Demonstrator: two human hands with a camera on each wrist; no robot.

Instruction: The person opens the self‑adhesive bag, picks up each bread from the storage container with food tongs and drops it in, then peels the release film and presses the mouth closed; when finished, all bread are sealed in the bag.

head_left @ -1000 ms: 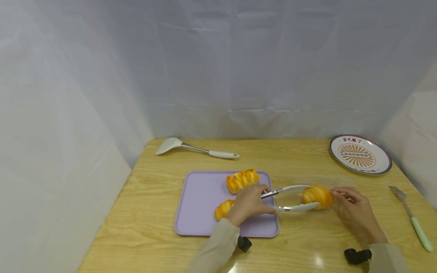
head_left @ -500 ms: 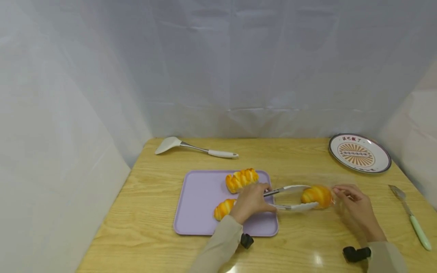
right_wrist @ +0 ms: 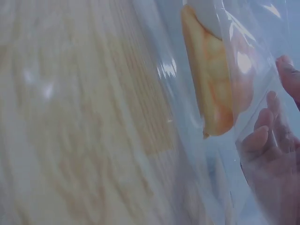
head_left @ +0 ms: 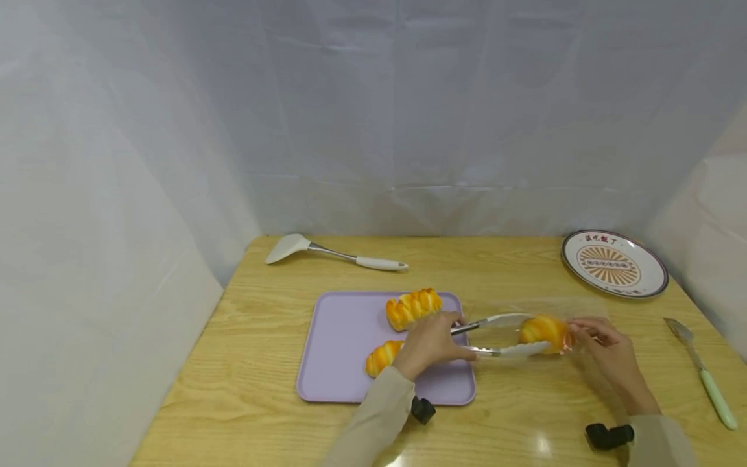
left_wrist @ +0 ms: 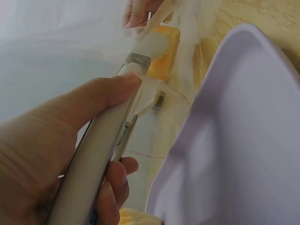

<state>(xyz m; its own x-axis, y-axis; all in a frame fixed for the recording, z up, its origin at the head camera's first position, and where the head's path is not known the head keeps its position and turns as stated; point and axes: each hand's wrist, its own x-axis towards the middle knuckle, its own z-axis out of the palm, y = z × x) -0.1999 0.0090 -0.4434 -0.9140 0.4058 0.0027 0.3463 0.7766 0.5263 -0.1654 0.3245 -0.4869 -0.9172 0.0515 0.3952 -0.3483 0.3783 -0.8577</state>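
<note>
My left hand (head_left: 433,344) holds a pair of tongs (left_wrist: 89,164) by its handles, thumb on one arm and fingers curled at the other. The white tong heads (head_left: 519,351) reach into a clear plastic bag (head_left: 496,307), one on either side of a golden bread roll (head_left: 539,329). The roll lies inside the bag, as the right wrist view also shows. At the roll's far right end, my right hand (head_left: 607,350) pinches the bag's plastic with thumb and fingers. Under my left hand, a lilac tray (head_left: 338,350) carries a braided bread (head_left: 414,309) and another roll (head_left: 383,358), partly covered.
A white slotted or solid turner (head_left: 290,248) with a pale handle lies at the back left of the wooden table (head_left: 233,363). The patterned plate (head_left: 615,264) stands at the back right. A green-handled metal utensil (head_left: 716,397) lies along the right edge.
The tong heads and the roll have shifted slightly right, deeper into the bag. The roll's end now meets the right hand's fingertips more closely. Both hands stay nearly in place.
</note>
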